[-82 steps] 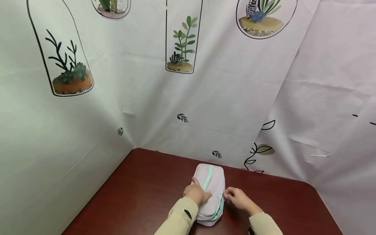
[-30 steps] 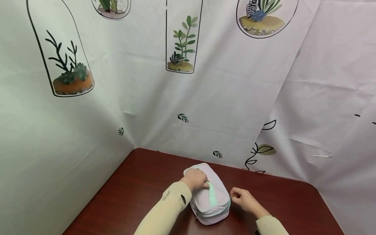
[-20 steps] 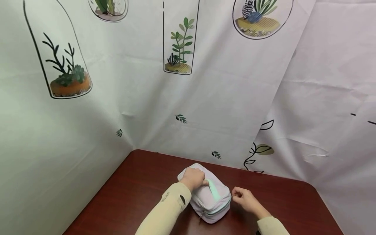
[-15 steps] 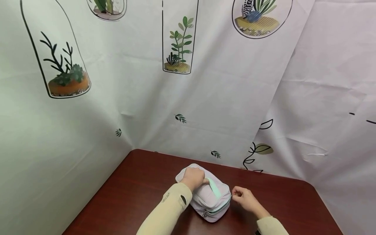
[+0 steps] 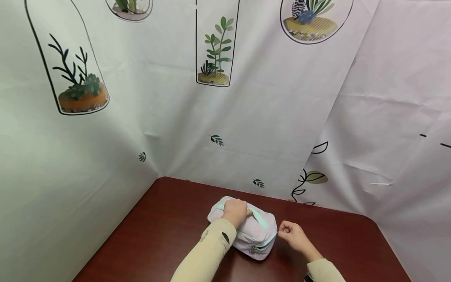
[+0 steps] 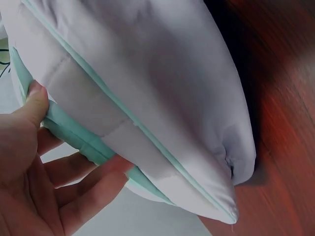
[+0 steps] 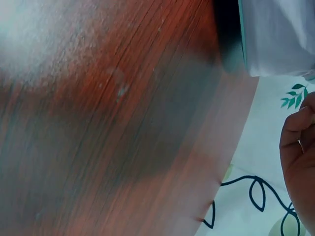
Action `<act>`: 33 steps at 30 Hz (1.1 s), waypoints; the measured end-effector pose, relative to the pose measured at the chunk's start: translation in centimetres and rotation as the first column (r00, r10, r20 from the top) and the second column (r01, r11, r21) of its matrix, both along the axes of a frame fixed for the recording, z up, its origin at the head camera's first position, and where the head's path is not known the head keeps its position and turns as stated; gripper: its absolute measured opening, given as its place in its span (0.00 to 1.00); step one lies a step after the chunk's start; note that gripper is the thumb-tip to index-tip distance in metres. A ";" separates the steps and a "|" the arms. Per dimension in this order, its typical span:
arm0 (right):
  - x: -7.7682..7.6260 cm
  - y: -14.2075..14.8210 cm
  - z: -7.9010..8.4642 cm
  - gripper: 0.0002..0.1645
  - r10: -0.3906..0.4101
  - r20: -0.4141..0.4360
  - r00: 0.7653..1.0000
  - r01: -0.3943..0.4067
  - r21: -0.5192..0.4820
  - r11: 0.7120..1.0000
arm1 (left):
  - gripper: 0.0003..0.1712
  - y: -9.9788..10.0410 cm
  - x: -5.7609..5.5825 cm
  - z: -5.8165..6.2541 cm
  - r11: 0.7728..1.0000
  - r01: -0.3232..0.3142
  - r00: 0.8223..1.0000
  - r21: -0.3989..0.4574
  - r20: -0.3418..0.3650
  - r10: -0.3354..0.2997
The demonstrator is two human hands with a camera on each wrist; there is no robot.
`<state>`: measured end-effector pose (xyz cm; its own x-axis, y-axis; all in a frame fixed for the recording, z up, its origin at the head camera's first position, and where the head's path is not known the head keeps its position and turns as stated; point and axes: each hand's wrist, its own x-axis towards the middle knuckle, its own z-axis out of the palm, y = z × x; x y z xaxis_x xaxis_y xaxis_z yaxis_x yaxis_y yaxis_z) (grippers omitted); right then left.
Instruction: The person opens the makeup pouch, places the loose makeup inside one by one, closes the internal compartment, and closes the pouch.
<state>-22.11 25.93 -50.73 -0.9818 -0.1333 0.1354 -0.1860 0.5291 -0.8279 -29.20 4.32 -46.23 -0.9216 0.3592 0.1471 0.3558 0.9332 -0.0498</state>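
A pale lilac pencil case (image 5: 251, 230) with mint-green trim lies slantwise on the table. My left hand (image 5: 236, 212) grips the mint carrying strap (image 5: 258, 218) on its top. In the left wrist view, the thumb of my left hand (image 6: 19, 152) presses the strap (image 6: 71, 132) from one side, the fingers reach beneath it, and the fabric slopes. At the case's right corner my right hand (image 5: 293, 235) pinches the small zipper pull, mostly hidden by the fingertips. Another metal zipper pull (image 5: 253, 249) hangs on the near end. Only the edge of my right hand (image 7: 300, 152) shows in the right wrist view.
The dark reddish-brown table (image 5: 169, 235) has rounded far corners. White fabric (image 5: 169, 98) printed with plants in glass jars hangs behind it and along the left side. A pale sleeve (image 5: 206, 250) covers each forearm.
The pencil case has turned counter-clockwise, its far end swinging left and its near end right. My left hand has gone from its top to the strap. The right hand has shifted slightly right.
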 end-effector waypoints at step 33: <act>3.0 -3.5 2.1 0.08 0.012 -0.029 0.999 -0.015 -0.098 0.995 | 0.19 1.2 0.0 0.3 0.962 -0.115 0.993 0.249 0.039 0.108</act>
<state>-19.09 22.47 -48.64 -0.9755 -0.1313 0.1765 -0.2170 0.4428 -0.8700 -29.16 5.50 -45.88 -0.9582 0.2087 0.1956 0.2471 0.9485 0.1985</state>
